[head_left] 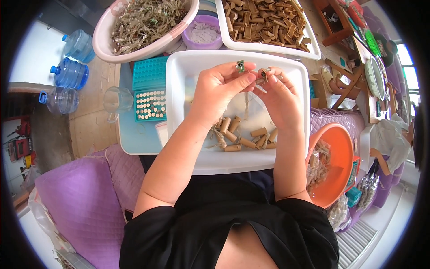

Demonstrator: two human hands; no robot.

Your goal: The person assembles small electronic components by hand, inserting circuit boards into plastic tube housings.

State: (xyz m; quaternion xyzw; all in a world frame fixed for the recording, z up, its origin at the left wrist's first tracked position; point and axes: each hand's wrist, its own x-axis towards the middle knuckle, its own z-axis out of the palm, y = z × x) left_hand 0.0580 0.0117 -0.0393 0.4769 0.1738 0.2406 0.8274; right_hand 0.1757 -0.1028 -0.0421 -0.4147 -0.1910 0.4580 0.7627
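Over the far half of a white plastic tub, my two hands are close together. My left hand is closed, pinching a small green circuit board near its fingertips. Thumb and fingers of my right hand are closed on a small dark electronic part. Thin wires show between the two hands; how they join is too small to make out. Below them in the tub lie several brown cardboard tubes, some with tangled clear strands beside them.
Beyond the tub stand a pink basin of wired parts, a purple bowl and a white bin of cardboard pieces. Teal trays sit left. An orange basin is at right; farther right is another person.
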